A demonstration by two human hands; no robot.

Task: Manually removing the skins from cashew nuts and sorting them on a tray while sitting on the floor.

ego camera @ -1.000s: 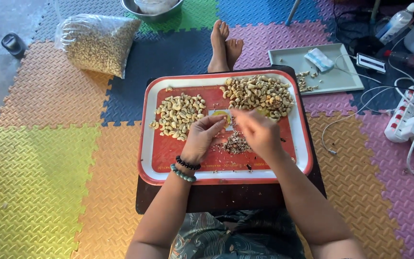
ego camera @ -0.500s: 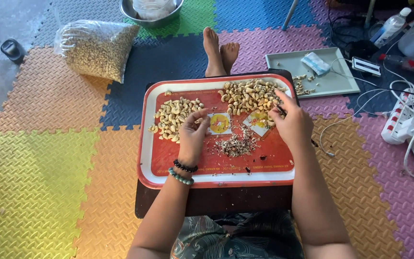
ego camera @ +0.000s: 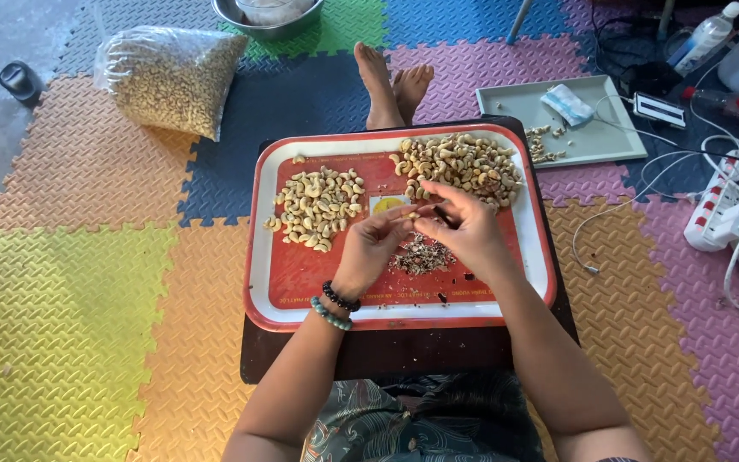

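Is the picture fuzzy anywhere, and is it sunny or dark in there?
In the head view, soft daylight falls evenly and the foam mats look bright, with no harsh glare; the red tray and both cashew piles are sharp; the left hand and right hand are only slightly soft; the far right corner looks darker.

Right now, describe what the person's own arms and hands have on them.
Both arms are bare, with no sleeves. The left hand has two bead bracelets at its wrist: a black one and a pale green one below it. The right hand wears nothing visible.
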